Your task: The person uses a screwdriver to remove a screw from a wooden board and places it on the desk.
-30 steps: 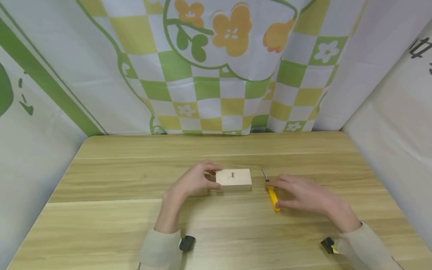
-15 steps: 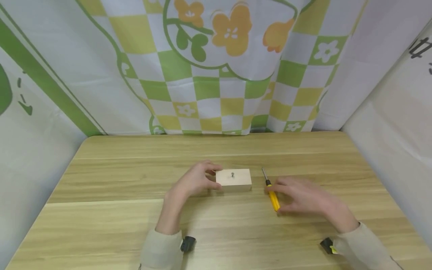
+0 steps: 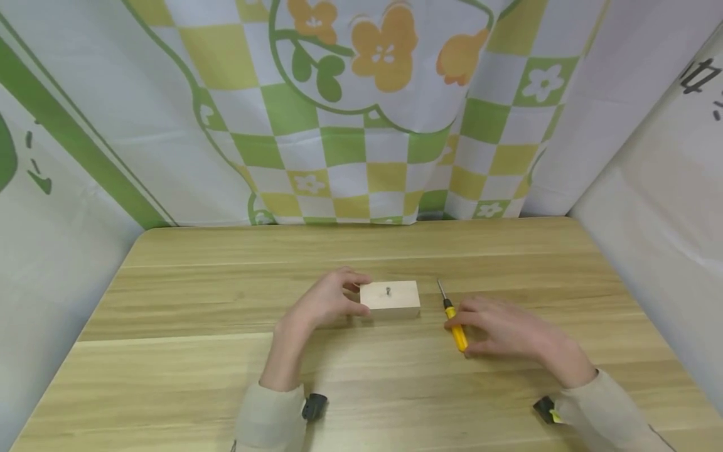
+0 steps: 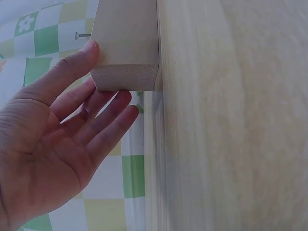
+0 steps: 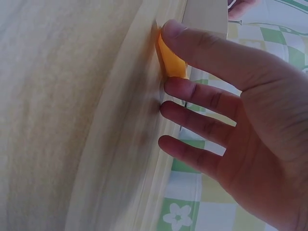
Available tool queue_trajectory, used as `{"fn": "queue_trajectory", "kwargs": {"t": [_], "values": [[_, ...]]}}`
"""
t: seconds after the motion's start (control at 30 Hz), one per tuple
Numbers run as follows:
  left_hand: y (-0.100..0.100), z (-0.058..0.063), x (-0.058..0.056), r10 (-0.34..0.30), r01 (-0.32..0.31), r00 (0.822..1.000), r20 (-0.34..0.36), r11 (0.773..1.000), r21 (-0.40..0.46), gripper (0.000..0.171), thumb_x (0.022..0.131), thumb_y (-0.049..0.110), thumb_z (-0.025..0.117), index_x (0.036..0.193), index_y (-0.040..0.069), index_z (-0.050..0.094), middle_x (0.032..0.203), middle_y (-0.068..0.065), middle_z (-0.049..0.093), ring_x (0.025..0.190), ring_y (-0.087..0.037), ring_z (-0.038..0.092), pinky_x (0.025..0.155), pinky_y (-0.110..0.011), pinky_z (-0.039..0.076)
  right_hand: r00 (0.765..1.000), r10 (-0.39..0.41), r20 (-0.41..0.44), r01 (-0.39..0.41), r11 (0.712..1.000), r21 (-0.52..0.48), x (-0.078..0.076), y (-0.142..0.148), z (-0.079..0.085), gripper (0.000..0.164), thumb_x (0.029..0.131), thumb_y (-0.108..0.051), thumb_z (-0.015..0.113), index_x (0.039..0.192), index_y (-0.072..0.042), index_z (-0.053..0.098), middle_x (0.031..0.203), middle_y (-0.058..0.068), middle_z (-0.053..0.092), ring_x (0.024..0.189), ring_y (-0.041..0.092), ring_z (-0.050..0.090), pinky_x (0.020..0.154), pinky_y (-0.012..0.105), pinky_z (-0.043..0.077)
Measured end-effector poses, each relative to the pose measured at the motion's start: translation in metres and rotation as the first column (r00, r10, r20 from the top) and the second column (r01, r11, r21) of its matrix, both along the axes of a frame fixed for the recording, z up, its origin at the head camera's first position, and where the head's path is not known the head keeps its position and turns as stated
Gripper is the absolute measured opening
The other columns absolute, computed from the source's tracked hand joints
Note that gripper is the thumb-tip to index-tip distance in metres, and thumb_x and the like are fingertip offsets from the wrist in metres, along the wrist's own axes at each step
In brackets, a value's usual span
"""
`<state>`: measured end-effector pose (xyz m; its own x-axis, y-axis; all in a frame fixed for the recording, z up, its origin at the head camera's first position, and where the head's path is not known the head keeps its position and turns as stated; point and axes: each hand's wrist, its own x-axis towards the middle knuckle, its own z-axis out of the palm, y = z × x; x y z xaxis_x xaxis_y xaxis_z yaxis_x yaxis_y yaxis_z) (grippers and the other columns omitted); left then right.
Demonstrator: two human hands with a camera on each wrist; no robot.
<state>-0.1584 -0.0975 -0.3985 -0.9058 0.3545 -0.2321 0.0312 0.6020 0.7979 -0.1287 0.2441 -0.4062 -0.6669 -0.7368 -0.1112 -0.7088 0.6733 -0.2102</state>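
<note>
Head view: the left hand point(image 3: 323, 301) pinches a pale rectangular wooden block point(image 3: 401, 300) on the wood-grain worktop point(image 3: 186, 376), seemingly steadying its upright metal screw point(image 3: 388, 290); the right hand point(image 3: 505, 328) spans a yellow-handled screwdriver point(image 3: 458, 338). Left wrist: thumb point(image 4: 77, 63) and fingers point(image 4: 111, 114) flank the block's end. Right wrist: fingers spread by the yellow handle point(image 5: 172, 61); whether gripping, I cannot tell.

Table point(image 3: 226, 270): and right behind its far edge, there hangs the curtain point(image 3: 344, 157).
Block point(image 3: 401, 302): sitting roughly midway between left and right edges.
Screw point(image 3: 388, 290): up on top of the block.
Screwdriver point(image 3: 459, 339): just right of it, tip towards the far edge (handle away).
Left hand point(image 3: 324, 300): at the block's left end.
Right hand point(image 3: 505, 323): at the handle, right-edge side.
</note>
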Motion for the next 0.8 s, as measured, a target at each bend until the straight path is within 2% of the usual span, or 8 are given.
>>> {"fn": "queue_trajectory", "kwargs": {"t": [0.23,0.5,0.57,0.63,0.73,0.8], "values": [[0.001,0.000,-0.001,-0.005,0.005,1.000,-0.014,1.000,0.000,0.062,0.077,0.016,0.085,0.135,0.010,0.062,0.144,-0.008,0.053,0.122,-0.025,0.060,0.102,-0.041,0.051,1.000,-0.007,0.000,0.007,1.000,-0.004,0.001,-0.002,0.001,0.043,0.082,-0.040,0.079,0.121,-0.025,0.069,0.112,-0.009,0.061,0.102,0.011,0.057,0.088,0.039,0.054],[0.000,-0.001,-0.003,-0.010,0.010,1.000,-0.020,1.000,-0.002,0.063,0.077,0.016,0.085,0.135,0.010,0.062,0.140,-0.006,0.056,0.122,-0.025,0.059,0.102,-0.042,0.051,0.999,0.020,-0.042,-0.024,0.995,-0.096,-0.002,-0.002,0.006,0.048,0.080,-0.035,0.082,0.123,-0.019,0.068,0.117,-0.004,0.062,0.103,0.013,0.061,0.089,0.037,0.056],[0.000,0.000,-0.003,-0.012,0.012,1.000,-0.020,1.000,-0.002,0.063,0.077,0.016,0.085,0.135,0.010,0.062,0.140,-0.006,0.056,0.122,-0.026,0.059,0.102,-0.042,0.051,0.996,0.043,-0.083,-0.054,0.988,-0.144,-0.004,-0.001,0.007,0.049,0.078,-0.031,0.083,0.122,-0.016,0.068,0.115,-0.004,0.063,0.099,0.012,0.062,0.086,0.034,0.057],[0.000,0.000,-0.002,-0.012,0.012,1.000,-0.019,1.000,-0.003,0.063,0.077,0.016,0.085,0.135,0.010,0.062,0.141,-0.007,0.056,0.122,-0.026,0.059,0.102,-0.042,0.051,0.987,0.079,-0.143,-0.109,0.970,-0.217,-0.006,-0.001,0.009,0.048,0.075,-0.021,0.086,0.119,-0.014,0.069,0.110,-0.004,0.063,0.094,0.010,0.061,0.080,0.029,0.057],[-0.001,-0.001,-0.003,-0.014,0.014,1.000,-0.019,1.000,0.000,0.063,0.077,0.016,0.085,0.135,0.010,0.062,0.142,-0.008,0.055,0.122,-0.027,0.059,0.102,-0.042,0.051,0.955,0.126,-0.270,-0.215,0.918,-0.332,-0.009,-0.002,0.014,0.044,0.070,-0.008,0.087,0.112,-0.013,0.071,0.098,-0.007,0.062,0.082,0.004,0.058,0.070,0.019,0.054],[0.000,-0.001,-0.003,-0.012,0.012,1.000,-0.018,1.000,0.003,0.063,0.077,0.016,0.085,0.135,0.010,0.062,0.142,-0.008,0.054,0.122,-0.027,0.059,0.102,-0.042,0.051,0.935,0.136,-0.327,-0.261,0.889,-0.376,-0.011,-0.003,0.018,0.036,0.075,-0.009,0.084,0.109,-0.013,0.072,0.095,-0.008,0.063,0.080,0.003,0.058,0.069,0.015,0.052]]}}
